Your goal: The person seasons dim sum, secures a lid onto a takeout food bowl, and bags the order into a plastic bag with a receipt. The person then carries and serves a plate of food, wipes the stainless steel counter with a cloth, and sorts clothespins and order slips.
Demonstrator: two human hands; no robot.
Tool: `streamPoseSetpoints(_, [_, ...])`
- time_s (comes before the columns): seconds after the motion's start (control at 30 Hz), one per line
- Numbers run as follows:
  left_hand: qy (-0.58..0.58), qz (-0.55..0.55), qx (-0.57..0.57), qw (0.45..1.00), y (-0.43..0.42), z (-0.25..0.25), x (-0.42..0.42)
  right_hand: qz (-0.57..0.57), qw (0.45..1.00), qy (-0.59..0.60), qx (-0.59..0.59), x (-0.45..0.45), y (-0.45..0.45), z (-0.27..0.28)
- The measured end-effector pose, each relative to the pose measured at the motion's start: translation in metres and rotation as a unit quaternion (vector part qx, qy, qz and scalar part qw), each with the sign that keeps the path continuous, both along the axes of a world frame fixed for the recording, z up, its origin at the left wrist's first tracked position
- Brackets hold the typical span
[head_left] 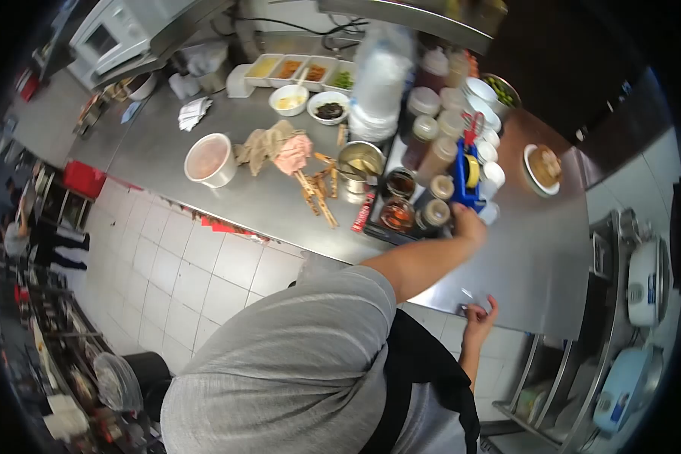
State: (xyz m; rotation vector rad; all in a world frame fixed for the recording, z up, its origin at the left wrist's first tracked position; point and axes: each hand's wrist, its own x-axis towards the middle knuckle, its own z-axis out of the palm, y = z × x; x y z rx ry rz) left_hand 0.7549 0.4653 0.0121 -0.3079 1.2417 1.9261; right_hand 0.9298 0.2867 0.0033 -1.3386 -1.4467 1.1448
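Grey sleeve (321, 303); left hand (467, 222), grip unclear.

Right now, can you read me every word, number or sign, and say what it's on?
None can be read for certain.
Red strip: pale marks, too blurred.
White appliance: label too small.
Light-blue appliance: label too small.
Blue tape dispenser: no readable text.

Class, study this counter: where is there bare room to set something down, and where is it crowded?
A wide bare patch of steel counter lies between the blue tape dispenser, the plate of food and the right hand. A smaller one sits left of the white tub, below the folded white bundle. It's crowded among the bottles and white cups.
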Motion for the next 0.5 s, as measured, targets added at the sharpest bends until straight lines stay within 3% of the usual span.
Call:
streamPoseSetpoints(0.07, [0.006, -0.088, 0.046, 0.995, -0.043, 0.062, 0.020, -0.066, 0.994, 0.088, 0.022, 0.004, -0.005, 0.020])
streamPoseSetpoints(0.1, [0.343, -0.057, 0.122, 0.930, -0.073, 0.097, 0.021, -0.096, 0.988, 0.111, 0.037, 0.005, -0.005, 0.034])
streamPoseSetpoints(0.17, [0.616, -0.102, 0.234, 0.745, -0.141, 0.183, -0.022, -0.111, 0.985, 0.115, 0.068, -0.010, -0.010, 0.086])
streamPoseSetpoints(0.2, [0.588, -0.182, 0.291, 0.733, -0.168, 0.222, -0.058, -0.050, 0.983, 0.147, 0.100, -0.024, -0.012, 0.110])
streamPoseSetpoints(0.27, [0.649, -0.099, 0.296, 0.694, -0.203, 0.256, -0.133, 0.070, 0.961, 0.212, 0.162, -0.065, -0.016, 0.156])
streamPoseSetpoints(0.33, [0.598, -0.038, 0.236, 0.765, -0.251, 0.275, -0.218, 0.146, 0.953, 0.205, 0.170, -0.133, -0.032, 0.191])
streamPoseSetpoints(0.37, [0.697, 0.078, 0.177, 0.690, -0.269, 0.265, -0.268, 0.192, 0.953, 0.189, 0.140, -0.173, -0.044, 0.203])
streamPoseSetpoints(0.47, [0.518, 0.114, 0.076, 0.844, -0.356, 0.244, -0.382, 0.351, 0.925, 0.121, 0.077, -0.308, -0.068, 0.217])
streamPoseSetpoints(0.5, [0.499, 0.158, 0.073, 0.849, -0.382, 0.232, -0.417, 0.395, 0.911, 0.103, 0.057, -0.355, -0.071, 0.213])
